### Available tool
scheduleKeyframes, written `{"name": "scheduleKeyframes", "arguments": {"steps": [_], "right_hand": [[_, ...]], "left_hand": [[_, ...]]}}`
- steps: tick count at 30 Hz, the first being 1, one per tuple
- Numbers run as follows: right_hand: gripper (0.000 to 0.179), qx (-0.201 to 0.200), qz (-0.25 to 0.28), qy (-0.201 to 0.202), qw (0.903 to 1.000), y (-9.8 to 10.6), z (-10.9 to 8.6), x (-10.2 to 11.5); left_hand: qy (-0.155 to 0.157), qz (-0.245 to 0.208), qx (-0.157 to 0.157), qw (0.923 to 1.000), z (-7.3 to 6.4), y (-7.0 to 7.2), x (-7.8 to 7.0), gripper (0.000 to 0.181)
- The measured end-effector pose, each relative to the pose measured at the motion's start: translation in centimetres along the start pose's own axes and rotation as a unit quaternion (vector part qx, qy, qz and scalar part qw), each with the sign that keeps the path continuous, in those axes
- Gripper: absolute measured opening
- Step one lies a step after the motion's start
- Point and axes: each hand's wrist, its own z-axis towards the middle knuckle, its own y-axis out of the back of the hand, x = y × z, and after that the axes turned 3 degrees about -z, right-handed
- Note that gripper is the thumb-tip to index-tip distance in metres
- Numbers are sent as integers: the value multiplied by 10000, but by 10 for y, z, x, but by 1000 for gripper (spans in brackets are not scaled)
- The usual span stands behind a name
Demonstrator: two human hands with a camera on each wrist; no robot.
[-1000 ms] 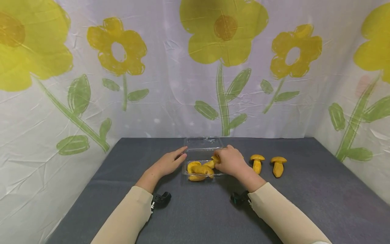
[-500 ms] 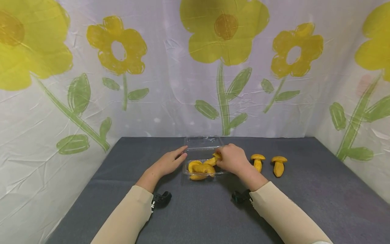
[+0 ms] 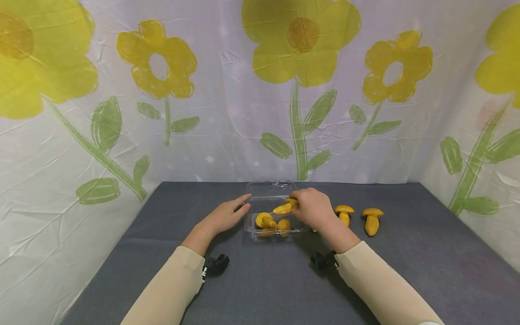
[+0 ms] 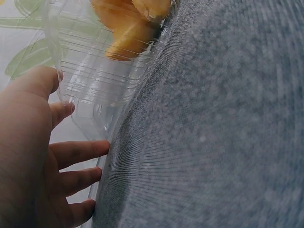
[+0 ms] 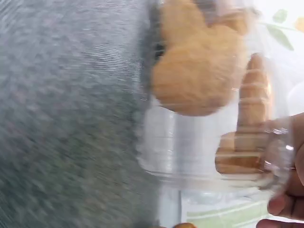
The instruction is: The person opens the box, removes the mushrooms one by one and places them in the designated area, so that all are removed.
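A clear plastic clamshell box (image 3: 248, 224) sits with its lid (image 3: 270, 188) raised at the back. Inside lie yellow mushrooms, one with its round cap (image 3: 262, 219) to the left and another (image 3: 284, 227) near the front right. My right hand (image 3: 313, 207) pinches a yellow mushroom (image 3: 283, 209) by its cap end above the box, its stem pointing left. Through the box wall, the right wrist view shows that mushroom (image 5: 254, 99) and the right fingertips (image 5: 277, 205). My left hand (image 3: 225, 216) rests at the box's left side, fingers extended; its fingertips (image 4: 102, 146) are beside the plastic.
Two more yellow mushrooms, one (image 3: 344, 215) partly behind the right wrist and one (image 3: 371, 221) farther right, lie on the dark grey tablecloth (image 3: 260, 289). A white curtain (image 3: 219, 135) printed with flowers hangs behind and at both sides.
My right hand has lifted the mushroom up within the box area and moved slightly right. The mushrooms in the box have shifted and separated. My left hand stays in place.
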Motion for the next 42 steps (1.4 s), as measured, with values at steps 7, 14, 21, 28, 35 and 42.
{"name": "scheduleKeyframes", "arguments": {"steps": [7, 14, 21, 28, 35, 42], "right_hand": [[33, 486, 657, -69, 9966, 23, -1, -15], [34, 1237, 1723, -253, 9769, 47, -3, -31], [30, 1506, 1836, -137, 9713, 54, -4, -39], [21, 1743, 2001, -157, 9640, 57, -6, -43], [19, 2359, 2385, -423, 9411, 60, -11, -53], [20, 2720, 2902, -618, 9154, 66, -16, -59]], "left_hand": [[-14, -35, -5, 10000, 0, 0, 0, 57], [-19, 8, -36, 10000, 2, -1, 3, 57], [11, 19, -59, 10000, 2, -2, 5, 57], [12, -14, -35, 10000, 2, -1, 4, 57], [-9, -5, -32, 10000, 1, -1, 2, 57], [-33, 15, -56, 10000, 1, -2, 1, 57]]}}
